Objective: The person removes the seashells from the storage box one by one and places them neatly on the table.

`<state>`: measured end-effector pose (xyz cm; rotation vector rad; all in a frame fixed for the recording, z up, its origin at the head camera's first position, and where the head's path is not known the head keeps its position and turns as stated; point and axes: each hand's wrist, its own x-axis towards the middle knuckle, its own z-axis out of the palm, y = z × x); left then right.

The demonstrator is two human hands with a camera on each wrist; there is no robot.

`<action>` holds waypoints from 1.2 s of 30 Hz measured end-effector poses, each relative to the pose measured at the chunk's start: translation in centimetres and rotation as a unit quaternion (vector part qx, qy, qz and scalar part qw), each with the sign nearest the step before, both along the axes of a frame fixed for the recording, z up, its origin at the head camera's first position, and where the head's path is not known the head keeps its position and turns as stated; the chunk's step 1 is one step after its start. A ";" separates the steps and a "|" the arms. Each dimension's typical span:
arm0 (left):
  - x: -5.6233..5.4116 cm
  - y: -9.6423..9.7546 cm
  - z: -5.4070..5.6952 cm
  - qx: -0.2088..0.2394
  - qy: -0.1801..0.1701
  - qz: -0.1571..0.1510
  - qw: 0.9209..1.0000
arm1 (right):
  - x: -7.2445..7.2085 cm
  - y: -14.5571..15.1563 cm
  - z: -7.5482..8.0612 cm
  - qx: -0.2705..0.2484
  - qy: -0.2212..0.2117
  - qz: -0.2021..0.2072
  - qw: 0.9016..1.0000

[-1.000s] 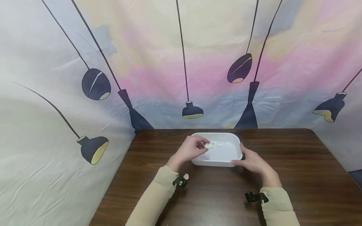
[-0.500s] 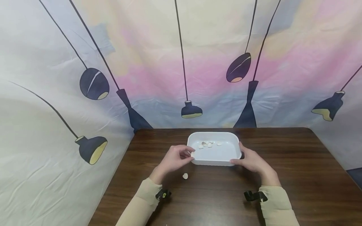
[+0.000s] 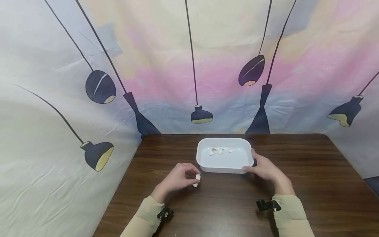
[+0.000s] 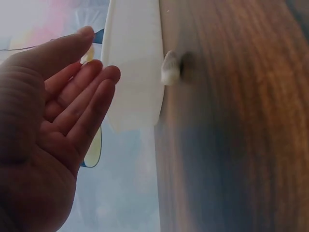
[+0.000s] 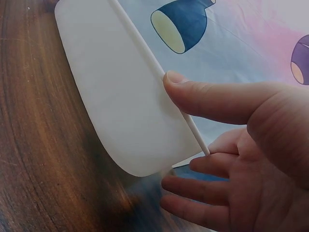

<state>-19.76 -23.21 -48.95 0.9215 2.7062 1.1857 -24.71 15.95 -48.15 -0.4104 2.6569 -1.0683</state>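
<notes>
My left hand point(image 3: 177, 179) is just off the near left corner of the white plastic tray point(image 3: 223, 170). Between thumb and fingertips it pinches a small pale shell point(image 3: 198, 176), which in the left wrist view is mostly hidden by the fingers. Under these fingertips another small whitish shell point(image 4: 170, 70) lies on the table beside the tray. Several small shells point(image 3: 220, 151), one with brown on it, lie on the tray's floor toward the back left. My right hand point(image 3: 266, 167) grips the tray's right end, its thumb point(image 5: 176, 94) on the near rim and its fingers at the end wall.
The tray stands near the back edge of a dark wood table point(image 3: 225, 210). A cloth backdrop point(image 3: 165, 75) with printed lamps hangs right behind that edge. Black camera mounts point(image 3: 164, 214) sit on both wrists.
My left hand has moved out of the tray, left and toward me, down to the shell on the table. The right hand stays at the tray's end.
</notes>
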 end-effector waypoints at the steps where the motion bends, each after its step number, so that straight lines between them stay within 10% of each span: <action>1: 0.0 0.0 -0.1 -0.008 0.002 -0.005 1.000 | 0.0 0.0 0.1 0.000 0.000 0.000 1.000; 13: -0.1 0.9 -0.7 -0.107 0.049 -0.037 0.992 | 0.0 -0.2 0.3 0.003 -0.007 0.002 1.000; 36: -0.2 2.0 -1.2 -0.189 0.031 -0.005 0.981 | 0.1 -0.1 0.4 0.011 -0.006 0.004 1.000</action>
